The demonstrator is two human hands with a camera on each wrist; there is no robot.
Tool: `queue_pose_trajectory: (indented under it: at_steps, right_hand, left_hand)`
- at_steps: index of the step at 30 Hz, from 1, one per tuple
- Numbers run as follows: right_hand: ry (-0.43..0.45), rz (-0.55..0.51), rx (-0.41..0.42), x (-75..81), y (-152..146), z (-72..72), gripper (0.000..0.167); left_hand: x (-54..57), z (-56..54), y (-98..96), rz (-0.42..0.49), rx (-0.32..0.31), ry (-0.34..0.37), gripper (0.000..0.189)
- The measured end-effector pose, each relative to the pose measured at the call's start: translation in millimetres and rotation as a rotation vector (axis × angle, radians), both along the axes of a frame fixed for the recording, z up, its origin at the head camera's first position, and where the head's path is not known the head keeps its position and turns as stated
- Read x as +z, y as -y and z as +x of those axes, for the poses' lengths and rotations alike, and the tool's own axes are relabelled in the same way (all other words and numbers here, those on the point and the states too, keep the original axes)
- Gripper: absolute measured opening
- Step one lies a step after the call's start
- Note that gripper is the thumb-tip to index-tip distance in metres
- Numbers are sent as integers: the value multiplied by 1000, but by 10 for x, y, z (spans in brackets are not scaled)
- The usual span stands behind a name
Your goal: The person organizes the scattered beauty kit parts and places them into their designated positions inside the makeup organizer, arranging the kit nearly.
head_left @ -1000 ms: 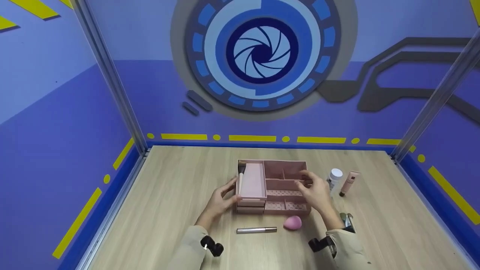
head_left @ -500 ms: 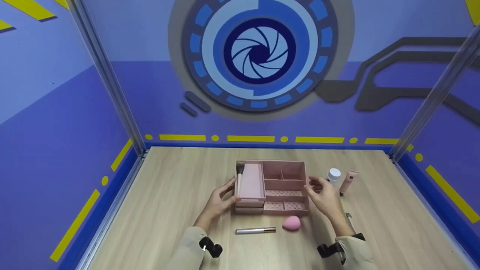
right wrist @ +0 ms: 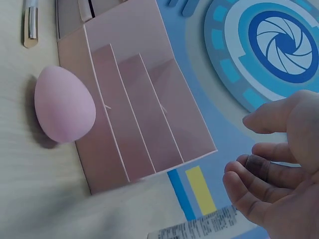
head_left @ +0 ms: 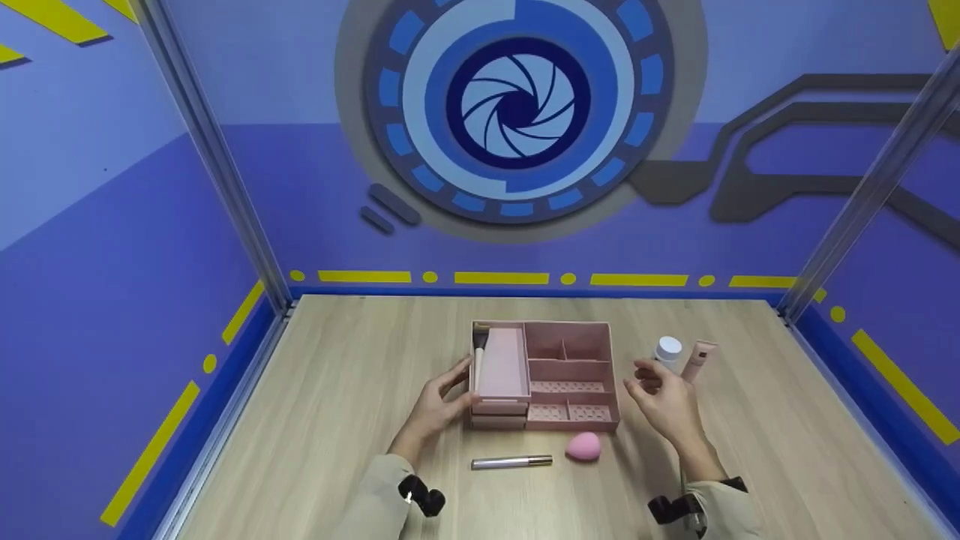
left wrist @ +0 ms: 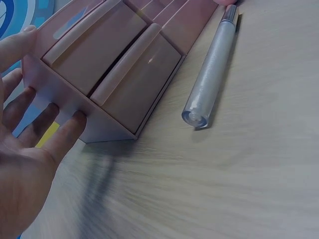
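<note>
A pink makeup organizer (head_left: 570, 367) with drawers and dividers stands mid-table. In its upper left tray lies a makeup brush (head_left: 479, 364). My left hand (head_left: 433, 409) rests on the organizer's left side. In the left wrist view its nearly straight fingers (left wrist: 70, 132) touch the side wall, with the thumb near the top edge. My right hand (head_left: 670, 409) hovers right of the organizer, fingers loosely bent, holding nothing. Close beyond it is a white-capped bottle (head_left: 668, 348); the right wrist view shows only the bottle's printed label (right wrist: 199, 226).
A pink squeeze tube (head_left: 700, 358) stands beside the bottle, partly behind my right hand. In front of the organizer lie a pink makeup sponge (head_left: 583, 447) and a slim silver cosmetic tube (head_left: 511, 463). Walls enclose the table's back and sides.
My right hand has moved from over the organizer's right compartments out to the right, toward the bottle. The left hand keeps its place at the organizer.
</note>
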State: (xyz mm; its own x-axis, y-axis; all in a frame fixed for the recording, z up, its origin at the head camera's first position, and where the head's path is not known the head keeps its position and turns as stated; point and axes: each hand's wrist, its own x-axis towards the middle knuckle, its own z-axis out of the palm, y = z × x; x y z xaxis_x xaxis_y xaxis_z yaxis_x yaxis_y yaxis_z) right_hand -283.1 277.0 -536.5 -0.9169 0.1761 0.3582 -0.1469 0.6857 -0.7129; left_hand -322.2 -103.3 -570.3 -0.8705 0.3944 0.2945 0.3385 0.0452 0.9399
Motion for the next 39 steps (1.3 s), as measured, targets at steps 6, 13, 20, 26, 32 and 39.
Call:
queue_pose_trajectory:
  at_steps: [6,13,20,26,32,39]
  right_hand:
    - [12,29,-34,-14,-84,36,32]
    - [18,40,-43,-25,-193,85,33]
    - [54,57,-40,-41,-263,141,37]
    - [47,65,-38,-79,-322,173,36]
    - [73,82,-55,-118,-386,200,36]
    - [85,83,-77,-143,-438,249,37]
  left_hand:
    - [4,-12,2,-20,2,-19,64]
    - [16,-19,14,-23,6,-24,65]
    - [23,-7,21,-21,-11,-21,66]
    - [13,13,11,-18,-14,-4,66]
    - [-5,10,1,0,-16,4,66]
    - [-8,11,11,-3,-1,16,67]
